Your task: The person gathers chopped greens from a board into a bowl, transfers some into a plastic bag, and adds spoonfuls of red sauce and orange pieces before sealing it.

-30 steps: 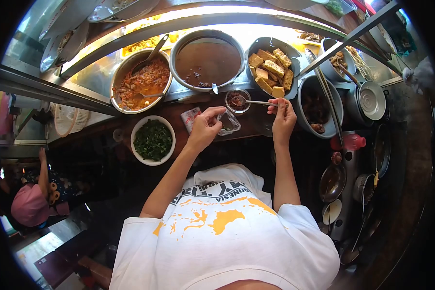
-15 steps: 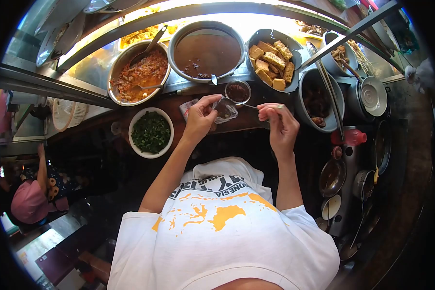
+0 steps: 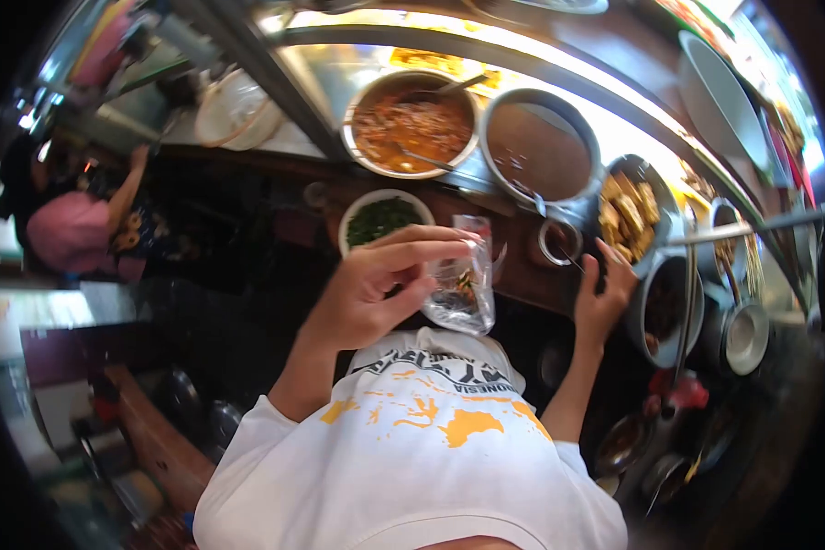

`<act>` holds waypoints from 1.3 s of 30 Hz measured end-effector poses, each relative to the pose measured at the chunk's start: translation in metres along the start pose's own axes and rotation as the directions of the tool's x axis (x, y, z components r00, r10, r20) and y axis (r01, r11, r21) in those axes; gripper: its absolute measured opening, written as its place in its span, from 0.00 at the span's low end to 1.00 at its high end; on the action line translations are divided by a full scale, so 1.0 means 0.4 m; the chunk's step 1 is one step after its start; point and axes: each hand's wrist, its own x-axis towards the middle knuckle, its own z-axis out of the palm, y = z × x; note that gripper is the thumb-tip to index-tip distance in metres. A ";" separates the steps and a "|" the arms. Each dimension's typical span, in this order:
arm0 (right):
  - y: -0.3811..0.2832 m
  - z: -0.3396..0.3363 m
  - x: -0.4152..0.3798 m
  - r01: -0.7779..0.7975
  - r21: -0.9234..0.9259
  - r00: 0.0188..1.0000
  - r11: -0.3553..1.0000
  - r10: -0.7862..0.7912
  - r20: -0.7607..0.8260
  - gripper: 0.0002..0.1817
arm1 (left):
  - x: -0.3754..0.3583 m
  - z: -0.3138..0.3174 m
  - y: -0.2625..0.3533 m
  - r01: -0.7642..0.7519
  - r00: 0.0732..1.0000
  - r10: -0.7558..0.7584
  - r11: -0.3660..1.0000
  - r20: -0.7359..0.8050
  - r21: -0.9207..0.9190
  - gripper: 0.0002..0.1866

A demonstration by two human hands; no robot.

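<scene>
My left hand (image 3: 368, 289) is raised before my chest, its fingers pinched on the top of a small clear plastic bag (image 3: 475, 312). The bag hangs down, with a little dark food with green and orange bits inside. My right hand (image 3: 605, 295) is closed around the thin handle of a spoon (image 3: 574, 263), whose other end reaches into a small clear bowl (image 3: 543, 242) of dark red sauce on the wooden ledge. Behind my left hand, a white bowl (image 3: 344, 223) of chopped greens is partly covered.
Along the counter stand a pot (image 3: 347, 136) of red stew with ladles, a pot (image 3: 597, 160) of brown broth, and a basin (image 3: 671, 225) of fried tofu pieces. A grey basin (image 3: 697, 316) is at right. Another person in pink headwear (image 3: 69, 234) is at left.
My left hand has drawn the bag closer to my chest, and it now hangs longer. The right hand stays by the sauce bowl with the spoon. My view has turned left.
</scene>
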 end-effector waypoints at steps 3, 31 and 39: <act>-0.062 -0.033 0.017 -0.002 0.091 1.000 0.996 0.002 0.008 0.08 | -0.056 -0.110 0.069 -0.026 0.968 0.049 0.995 -0.248 0.094 0.21; -0.121 0.162 -0.155 -0.181 0.233 0.953 0.955 0.112 0.283 0.07 | 0.003 -0.177 -0.112 -0.098 0.988 0.149 0.769 -0.028 0.632 0.06; -0.070 0.180 -0.211 -0.152 0.190 0.926 0.970 0.073 0.370 0.08 | -0.007 0.148 -0.542 -0.147 0.986 0.157 0.631 0.060 0.762 0.19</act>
